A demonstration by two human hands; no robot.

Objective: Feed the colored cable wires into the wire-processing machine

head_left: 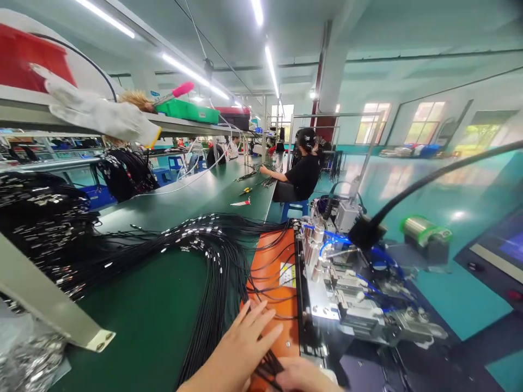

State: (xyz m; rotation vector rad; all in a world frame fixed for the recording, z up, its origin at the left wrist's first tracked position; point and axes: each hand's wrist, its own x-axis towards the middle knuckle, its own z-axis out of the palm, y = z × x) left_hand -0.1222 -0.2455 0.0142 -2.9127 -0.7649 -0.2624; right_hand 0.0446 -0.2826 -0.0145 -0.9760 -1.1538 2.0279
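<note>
Pressing a fan of black cables flat at the near bench edge.

Left hand (pixel 241 348) lies open, palm down and fingers spread, on the black cables (pixel 212 261) where they cross the orange plate (pixel 273 272); the flat spread probably keeps the strands side by side rather than springing apart. Right hand (pixel 304 377), just right of it and cut by the frame edge, looks closed around the gathered cable ends. Directly right of both hands stands a fixture machine (pixel 351 305) with blue tubing, likely set within easy reach. Ahead and left of the hands, the bundle fans over the green bench (pixel 147 316). Far ahead, a seated co-worker (pixel 302 174) works at the same bench. A white glove (pixel 102 114) hangs off the shelf, upper left.
</note>
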